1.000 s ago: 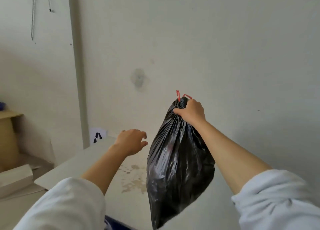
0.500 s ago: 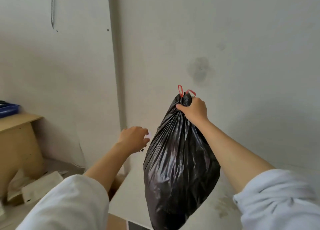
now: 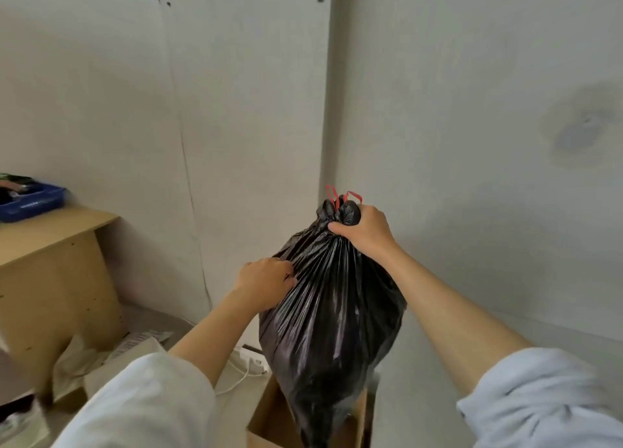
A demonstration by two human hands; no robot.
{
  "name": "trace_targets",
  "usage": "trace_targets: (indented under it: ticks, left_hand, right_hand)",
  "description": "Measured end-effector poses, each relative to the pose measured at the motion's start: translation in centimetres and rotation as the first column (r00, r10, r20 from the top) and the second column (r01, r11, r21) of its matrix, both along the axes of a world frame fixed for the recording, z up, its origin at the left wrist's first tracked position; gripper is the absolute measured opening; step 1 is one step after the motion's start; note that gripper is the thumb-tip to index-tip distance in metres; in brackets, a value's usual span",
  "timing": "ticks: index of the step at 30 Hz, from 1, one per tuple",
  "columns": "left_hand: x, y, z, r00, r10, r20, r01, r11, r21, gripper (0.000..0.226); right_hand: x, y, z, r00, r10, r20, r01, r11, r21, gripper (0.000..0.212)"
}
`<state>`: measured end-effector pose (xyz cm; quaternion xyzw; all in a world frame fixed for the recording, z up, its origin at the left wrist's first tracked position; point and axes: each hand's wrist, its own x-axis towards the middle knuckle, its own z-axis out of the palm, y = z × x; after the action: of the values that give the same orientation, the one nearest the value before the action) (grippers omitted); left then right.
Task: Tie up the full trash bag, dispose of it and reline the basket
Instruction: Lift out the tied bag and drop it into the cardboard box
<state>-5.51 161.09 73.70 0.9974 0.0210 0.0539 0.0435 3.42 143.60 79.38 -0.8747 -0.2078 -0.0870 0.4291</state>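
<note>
A full black trash bag (image 3: 330,319) hangs in the air, its neck knotted with red drawstrings sticking out on top. My right hand (image 3: 362,230) grips the gathered neck just under the knot. My left hand (image 3: 264,284) rests against the bag's upper left side with its fingers curled into the pleated plastic. The bag's bottom end hangs over an open cardboard box (image 3: 269,424) on the floor. The basket is not in view.
White walls meet in a corner straight ahead. A wooden shelf unit (image 3: 50,279) stands at the left with a blue tray (image 3: 30,201) on top. Papers and a white cable (image 3: 236,380) lie on the floor near the box.
The view has swung left, bringing the wall corner and the cardboard box into sight. My left hand has moved right onto the bag's side. My right hand keeps its hold.
</note>
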Motion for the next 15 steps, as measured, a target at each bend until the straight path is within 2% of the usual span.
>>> trace_targets:
  ticks: [4, 7, 15]
  left_hand:
    - [5.6, 8.0, -3.3, 0.997, -0.063, -0.05, 0.062, 0.998, -0.016, 0.035]
    - [10.2, 12.6, -7.3, 0.987, -0.124, -0.099, 0.122, 0.992, -0.028, 0.035]
    - [18.9, 18.6, -23.9, 0.957, -0.242, -0.162, 0.22, 0.965, -0.143, 0.034]
  right_hand:
    - [3.0, 6.4, -4.6, 0.997, -0.04, -0.071, 0.039, 0.999, -0.012, 0.027]
    - [5.5, 10.7, -9.6, 0.986, -0.118, -0.114, 0.122, 0.992, 0.034, 0.028]
    - [11.6, 15.9, -26.1, 0.931, -0.283, -0.229, 0.299, 0.954, 0.036, 0.03]
